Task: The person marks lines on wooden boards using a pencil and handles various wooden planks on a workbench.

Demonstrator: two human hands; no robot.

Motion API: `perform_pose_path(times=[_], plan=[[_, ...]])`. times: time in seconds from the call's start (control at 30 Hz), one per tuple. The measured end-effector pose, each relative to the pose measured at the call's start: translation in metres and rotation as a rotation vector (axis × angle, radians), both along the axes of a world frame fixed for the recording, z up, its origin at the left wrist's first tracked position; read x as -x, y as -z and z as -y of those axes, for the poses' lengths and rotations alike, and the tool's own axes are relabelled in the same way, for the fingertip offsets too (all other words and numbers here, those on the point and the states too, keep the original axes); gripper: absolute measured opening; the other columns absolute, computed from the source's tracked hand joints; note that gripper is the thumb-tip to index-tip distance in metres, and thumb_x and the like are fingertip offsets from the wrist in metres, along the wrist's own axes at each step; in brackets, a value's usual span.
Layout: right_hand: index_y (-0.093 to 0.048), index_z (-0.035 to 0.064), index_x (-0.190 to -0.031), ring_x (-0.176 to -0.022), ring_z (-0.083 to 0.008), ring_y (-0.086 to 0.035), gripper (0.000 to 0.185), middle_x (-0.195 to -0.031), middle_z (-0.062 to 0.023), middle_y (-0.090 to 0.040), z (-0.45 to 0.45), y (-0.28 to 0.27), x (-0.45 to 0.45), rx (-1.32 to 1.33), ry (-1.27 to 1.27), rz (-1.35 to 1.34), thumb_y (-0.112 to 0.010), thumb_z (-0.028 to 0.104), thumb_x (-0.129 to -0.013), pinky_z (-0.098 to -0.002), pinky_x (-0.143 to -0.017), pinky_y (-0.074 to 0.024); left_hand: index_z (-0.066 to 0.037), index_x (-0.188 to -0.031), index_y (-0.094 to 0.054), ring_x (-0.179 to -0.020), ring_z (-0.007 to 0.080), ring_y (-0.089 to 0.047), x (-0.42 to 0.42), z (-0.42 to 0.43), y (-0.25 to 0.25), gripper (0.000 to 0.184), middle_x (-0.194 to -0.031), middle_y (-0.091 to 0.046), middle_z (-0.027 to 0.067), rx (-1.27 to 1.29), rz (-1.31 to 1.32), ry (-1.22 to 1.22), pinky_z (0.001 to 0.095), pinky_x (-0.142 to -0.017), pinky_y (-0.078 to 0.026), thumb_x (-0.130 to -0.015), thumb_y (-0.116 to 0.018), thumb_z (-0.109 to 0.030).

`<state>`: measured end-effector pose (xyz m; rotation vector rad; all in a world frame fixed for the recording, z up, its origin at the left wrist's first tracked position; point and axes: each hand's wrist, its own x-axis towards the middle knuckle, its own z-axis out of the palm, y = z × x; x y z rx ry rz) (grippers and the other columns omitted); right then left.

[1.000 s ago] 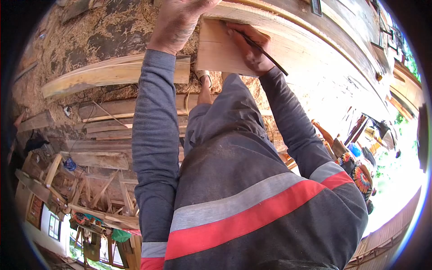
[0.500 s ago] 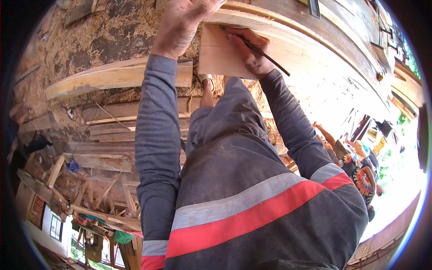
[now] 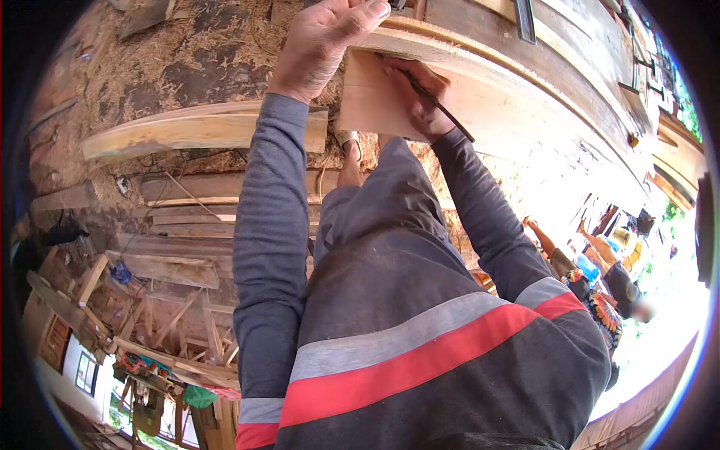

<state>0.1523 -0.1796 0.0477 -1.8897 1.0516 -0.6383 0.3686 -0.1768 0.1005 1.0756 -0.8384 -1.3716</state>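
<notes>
A pale, smooth wooden board [image 3: 369, 105] lies in front of me with its square end toward the left. My right hand [image 3: 429, 101] rests on it, closed around a dark pencil [image 3: 459, 126]. The pencil slants back over the hand, its front end near the board's far edge. Farther up, my left hand [image 3: 322, 49] is closed at the top edge of the view, beside the board's far corner. Something small and dark shows at its fingertips, partly cut off by the frame, and I cannot make out what it is.
Along the board's far side runs a thick plank [image 3: 457, 54]. A rough timber [image 3: 202, 129] lies to the left among wood shavings [image 3: 161, 71]. More planks are stacked below it. At the right, other people [image 3: 604, 300] are near the bright opening.
My left hand has shifted slightly right and down in view, and its fingers now show with a dark thing by them. The pencil's rear end sits a little lower.
</notes>
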Motion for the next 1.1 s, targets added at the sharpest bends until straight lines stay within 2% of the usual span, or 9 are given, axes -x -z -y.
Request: perform_pose_path(times=[0.07,0.13,0.17,0.23,0.33,0.43,0.53,0.77,1.1], plan=[[-0.068,-0.004,-0.12,-0.099,-0.0201,-0.072,0.026,-0.108,-0.0143,-0.075,-0.004,-0.005,0.002,-0.187,-0.043,-0.032,-0.056,0.005,-0.098,-0.0291,-0.088,-0.0564,0.002,-0.118,-0.066,-0.104,0.0078,-0.059,0.001,-0.001,0.001,0.035,-0.123,-0.066,0.0067,-0.01,0.004,0.002,0.0214,-0.091,-0.046,-0.099,-0.068,-0.028],[-0.072,-0.0021,-0.108,-0.076,-0.0263,-0.071,0.021,-0.093,-0.0176,-0.073,-0.019,-0.018,-0.002,-0.071,-0.577,0.207,-0.063,0.002,-0.09,-0.0379,-0.071,-0.0585,0.003,-0.121,-0.066,-0.1,0.0076,-0.06,-0.001,0.001,0.0,0.039,-0.114,-0.067,0.0036,-0.035,-0.041,0.016,0.0211,-0.089,-0.047,-0.099,-0.068,-0.028],[-0.072,-0.0029,-0.107,-0.077,-0.0272,-0.072,0.02,-0.093,-0.0175,-0.073,-0.04,-0.027,-0.005,0.116,-0.641,0.165,-0.063,0.003,-0.091,-0.0381,-0.073,-0.0588,0.003,-0.121,-0.066,-0.1,0.0076,-0.06,-0.001,0.0,-0.002,0.039,-0.114,-0.067,0.0036,-0.031,-0.04,0.018,0.0211,-0.089,-0.047,-0.099,-0.068,-0.028],[-0.072,-0.0039,-0.108,-0.081,-0.0242,-0.073,0.018,-0.093,-0.0169,-0.073,-0.052,-0.044,-0.003,-0.212,-0.364,0.088,-0.063,0.003,-0.094,-0.0349,-0.075,-0.0588,0.004,-0.126,-0.064,-0.099,0.0079,-0.06,-0.003,0.001,-0.006,0.044,-0.108,-0.066,0.0017,-0.04,0.02,0.034,0.0217,-0.089,-0.047,-0.098,-0.069,-0.029],[-0.07,-0.0033,-0.112,-0.087,-0.0173,-0.072,0.019,-0.094,-0.0149,-0.074,-0.037,-0.025,-0.014,-0.188,-0.027,0.116,-0.063,0.005,-0.097,-0.0292,-0.075,-0.0574,0.005,-0.129,-0.062,-0.103,0.0092,-0.061,-0.003,0.0,-0.002,0.049,-0.111,-0.066,0.0026,-0.051,-0.004,0.039,0.0237,-0.092,-0.047,-0.097,-0.069,-0.032],[-0.069,-0.0025,-0.112,-0.086,-0.0193,-0.073,0.018,-0.098,-0.0146,-0.073,-0.021,-0.011,-0.029,0.026,-0.044,0.166,-0.065,0.005,-0.096,-0.0299,-0.077,-0.057,0.005,-0.13,-0.061,-0.106,0.0107,-0.061,-0.002,0.002,0.002,0.051,-0.114,-0.066,0.004,-0.055,-0.012,0.051,0.0255,-0.096,-0.047,-0.098,-0.069,-0.034],[-0.068,-0.0019,-0.116,-0.093,-0.0146,-0.071,0.02,-0.101,-0.0116,-0.075,-0.01,0.005,-0.036,-0.002,-0.025,0.103,-0.063,0.008,-0.099,-0.0292,-0.084,-0.0561,0.006,-0.129,-0.061,-0.107,0.0111,-0.062,-0.003,0.001,0.001,0.051,-0.116,-0.067,0.005,-0.005,-0.019,0.045,0.0255,-0.098,-0.048,-0.098,-0.069,-0.034],[-0.069,-0.0004,-0.114,-0.088,-0.0193,-0.072,0.02,-0.1,-0.0151,-0.072,-0.011,0.013,-0.039,0.026,0.038,0.184,-0.064,0.005,-0.095,-0.0302,-0.078,-0.0567,0.005,-0.127,-0.062,-0.107,0.01,-0.061,0.0,0.001,0.003,0.048,-0.115,-0.067,0.0039,0.0,-0.043,0.031,0.0252,-0.097,-0.048,-0.099,-0.068,-0.033],[-0.068,-0.0017,-0.12,-0.098,-0.0156,-0.071,0.024,-0.105,-0.0133,-0.075,-0.01,0.012,-0.037,0.022,-0.001,0.137,-0.061,0.011,-0.101,-0.0291,-0.086,-0.0559,0.004,-0.123,-0.065,-0.102,0.0086,-0.061,-0.002,0.001,0.002,0.045,-0.11,-0.068,0.0023,0.009,-0.006,0.039,0.0246,-0.093,-0.048,-0.098,-0.069,-0.033]])
